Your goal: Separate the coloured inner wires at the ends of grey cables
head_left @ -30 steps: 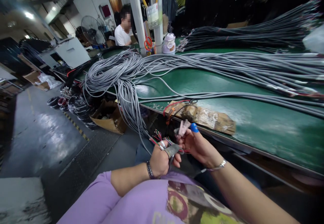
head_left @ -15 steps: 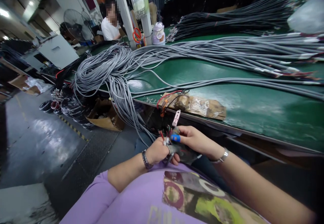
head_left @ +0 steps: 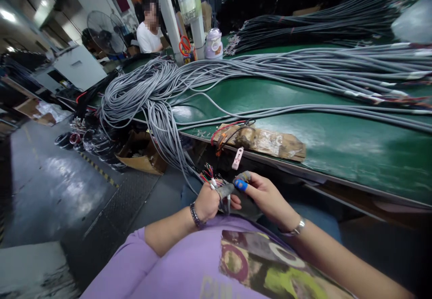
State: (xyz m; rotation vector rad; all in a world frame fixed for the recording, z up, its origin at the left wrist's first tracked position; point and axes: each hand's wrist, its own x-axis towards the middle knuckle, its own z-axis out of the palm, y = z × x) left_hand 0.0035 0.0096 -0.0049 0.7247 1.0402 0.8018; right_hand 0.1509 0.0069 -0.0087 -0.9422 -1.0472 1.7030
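My left hand (head_left: 209,200) is closed round several grey cable ends, with coloured wires (head_left: 208,173) and white bands showing above the thumb. Grey tape covers its thumb. Just to the right, my right hand (head_left: 261,191) has thumb and index finger pinched together beside the left thumb tip. Blue tape is on the right thumb and grey tape on the index finger; what lies in the pinch is too small to make out. A bundle of grey cables (head_left: 168,132) hangs over the table edge down towards my left hand.
On the green table (head_left: 337,141) lie long grey cables (head_left: 286,67), black cables (head_left: 303,31) and a wooden board (head_left: 270,142) with a pink tag (head_left: 237,158) near it. A purple-white bottle (head_left: 213,44) stands by a post. A person (head_left: 148,31) is behind; a cardboard box (head_left: 140,157) is below left.
My right hand has drawn slightly right, away from the wire ends. The coloured wires in my left hand now show more openly, and the dark piece below the hands is no longer visible.
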